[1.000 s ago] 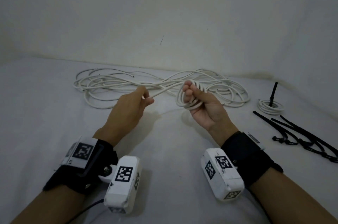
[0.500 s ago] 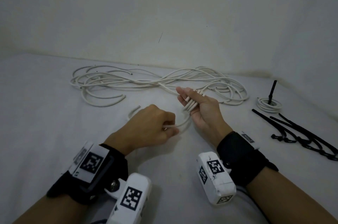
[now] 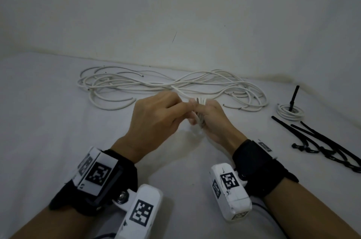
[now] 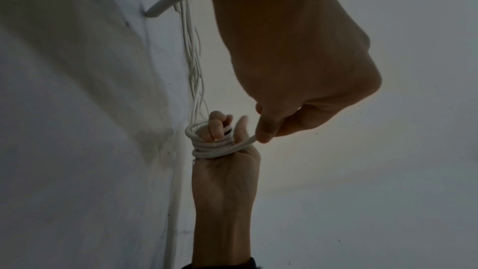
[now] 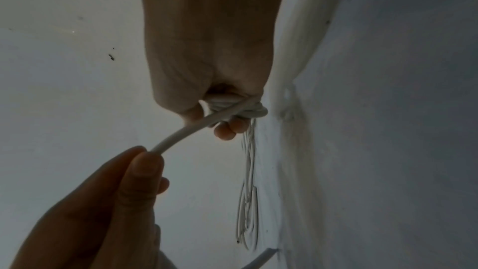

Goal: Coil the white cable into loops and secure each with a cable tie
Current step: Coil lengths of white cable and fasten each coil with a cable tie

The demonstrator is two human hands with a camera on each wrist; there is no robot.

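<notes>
Pinching a strand of the white cable (image 5: 181, 134) between thumb and forefinger, left hand (image 3: 156, 119) up against the right hand (image 3: 213, 121), above the white table (image 3: 48, 121). Strand running from that pinch across to a small coil (image 4: 210, 144) wound several turns round the right hand's fingers (image 4: 217, 128); right grip curled closed, turns of the coil caught inside it. Left grip closed on the strand only, other fingers folded in. Rest of the cable sprawled in long loose loops (image 3: 166, 84) on the table beyond both hands, near the wall. Off to the right, well apart from the hands: a finished small coil (image 3: 290, 111) with a black cable tie (image 3: 293, 100) sticking upright out of it, and a scatter of spare black ties (image 3: 320, 145) lying flat just in front of that.
</notes>
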